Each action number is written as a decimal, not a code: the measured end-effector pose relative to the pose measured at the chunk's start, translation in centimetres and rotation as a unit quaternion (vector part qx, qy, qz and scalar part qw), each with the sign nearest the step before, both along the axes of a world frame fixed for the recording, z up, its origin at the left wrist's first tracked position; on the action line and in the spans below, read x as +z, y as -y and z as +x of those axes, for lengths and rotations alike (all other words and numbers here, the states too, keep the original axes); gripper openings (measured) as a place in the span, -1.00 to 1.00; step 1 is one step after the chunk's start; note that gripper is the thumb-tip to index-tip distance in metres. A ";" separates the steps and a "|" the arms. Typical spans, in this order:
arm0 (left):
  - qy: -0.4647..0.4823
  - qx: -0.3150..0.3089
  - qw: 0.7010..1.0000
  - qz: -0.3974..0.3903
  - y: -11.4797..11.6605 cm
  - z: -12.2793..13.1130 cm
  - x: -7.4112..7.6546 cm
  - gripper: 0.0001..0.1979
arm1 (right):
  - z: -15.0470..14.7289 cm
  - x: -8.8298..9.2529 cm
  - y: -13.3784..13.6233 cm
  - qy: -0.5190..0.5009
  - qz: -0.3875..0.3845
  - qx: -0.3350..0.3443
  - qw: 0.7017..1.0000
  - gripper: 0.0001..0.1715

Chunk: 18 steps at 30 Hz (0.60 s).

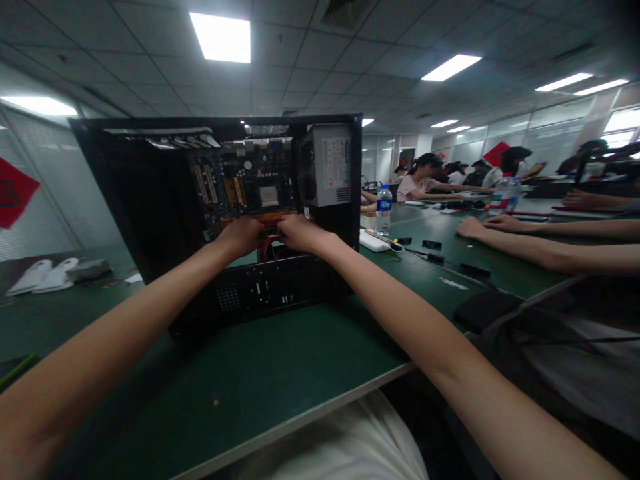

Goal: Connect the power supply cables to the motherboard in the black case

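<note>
The open computer case [295, 287] stands on the table [300, 360], motherboard [255, 177] and power supply [334, 163] apparently fitted, while left hand [243, 236] and right hand [303, 233] curl near red cables [263, 248], grip and connections hidden.

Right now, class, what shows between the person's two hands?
In the head view, red cables show between the left hand and right hand, inside the open computer case.

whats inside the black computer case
A circuit board, a grey power supply at upper right, and red cables by the left hand and right hand. Parts behind the hands are hidden.
</note>
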State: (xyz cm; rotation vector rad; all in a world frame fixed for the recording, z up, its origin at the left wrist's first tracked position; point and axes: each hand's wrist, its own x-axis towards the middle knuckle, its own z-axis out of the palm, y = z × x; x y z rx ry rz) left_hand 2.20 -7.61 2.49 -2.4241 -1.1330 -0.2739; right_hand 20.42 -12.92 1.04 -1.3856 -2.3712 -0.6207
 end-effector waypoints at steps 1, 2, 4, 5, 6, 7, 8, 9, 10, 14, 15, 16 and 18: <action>-0.003 0.005 1.000 0.000 0.1 0.1 0.0 -0.71 | 0.0 0.1 -0.1 -0.005 0.010 0.008 1.000 -0.70; -0.004 0.009 1.000 0.000 0.2 0.1 0.0 -0.70 | 0.1 0.1 -0.2 -0.011 0.020 0.015 1.000 -0.70; -0.003 0.012 1.000 0.000 0.4 0.2 0.0 -0.68 | 0.1 0.1 -0.6 -0.020 0.033 0.026 0.999 -0.70; -0.001 0.015 1.000 0.000 0.5 0.3 0.0 -0.68 | 0.1 0.0 -0.9 -0.019 0.035 0.031 0.999 -0.70; 0.001 0.019 1.000 -0.001 0.6 0.3 -0.1 -0.67 | 0.1 -0.1 -1.2 -0.015 0.034 0.038 0.999 -0.70; 0.003 0.025 1.000 0.000 0.6 0.4 -0.1 -0.68 | 0.0 -0.2 -1.6 -0.007 0.031 0.045 0.999 -0.70; 0.004 0.029 1.000 0.001 0.6 0.4 -0.2 -0.68 | -0.1 -0.4 -2.0 0.004 0.026 0.052 0.998 -0.70; 0.004 0.031 0.999 0.004 0.6 0.4 -0.2 -0.68 | -0.3 -0.5 -2.4 0.016 0.021 0.059 0.998 -0.69; 0.002 0.030 1.000 0.009 0.5 0.5 -0.3 -0.68 | -0.4 -0.6 -2.8 0.028 0.017 0.066 0.997 -0.68; -0.002 0.041 0.999 0.022 0.4 0.6 -0.4 -0.68 | -0.6 -0.6 -4.1 0.075 0.019 0.091 0.993 -0.58; 0.000 0.046 0.999 0.023 0.4 0.6 -0.4 -0.68 | -0.5 -0.5 -4.3 0.092 0.022 0.100 0.991 -0.57; 0.002 0.050 0.998 0.024 0.4 0.6 -0.5 -0.68 | -0.3 -0.4 -4.5 0.111 0.023 0.110 0.987 -0.58; 0.003 0.050 0.998 0.026 0.4 0.6 -0.5 -0.67 | 0.1 -0.1 -4.8 0.147 0.024 0.130 0.980 -0.60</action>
